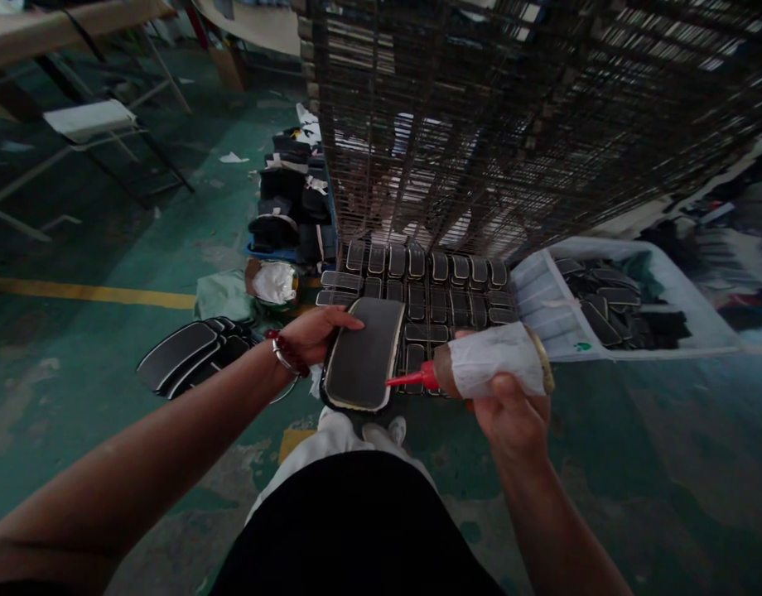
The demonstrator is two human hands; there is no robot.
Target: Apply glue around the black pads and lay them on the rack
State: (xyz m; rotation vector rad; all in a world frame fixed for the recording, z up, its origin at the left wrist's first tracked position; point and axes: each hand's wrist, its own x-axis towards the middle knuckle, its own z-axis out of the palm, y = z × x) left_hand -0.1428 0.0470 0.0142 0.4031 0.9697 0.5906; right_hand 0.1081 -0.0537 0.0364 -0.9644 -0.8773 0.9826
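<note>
My left hand (322, 333) grips a dark padded panel (365, 352) by its upper left side, thumb on top and fingers hidden beneath. The panel has rounded corners and a pale edge. In my right hand (514, 414) is a glue bottle (496, 360) wrapped in white material, tipped on its side. Its red nozzle (412, 377) points left, and the tip is at the panel's lower right edge; whether it touches I cannot tell. Beyond the panel, rows of similar small dark panels (459, 306) lie on a wire rack.
Tall stacked wire racks (431, 124) rise ahead. A white bin (546, 310) of dark pieces stands at right. On the floor at left lie a pile of dark panels (185, 356) and a green bag (223, 294). Black bundles (282, 190) are stacked behind; a small stool (89, 120) stands further left.
</note>
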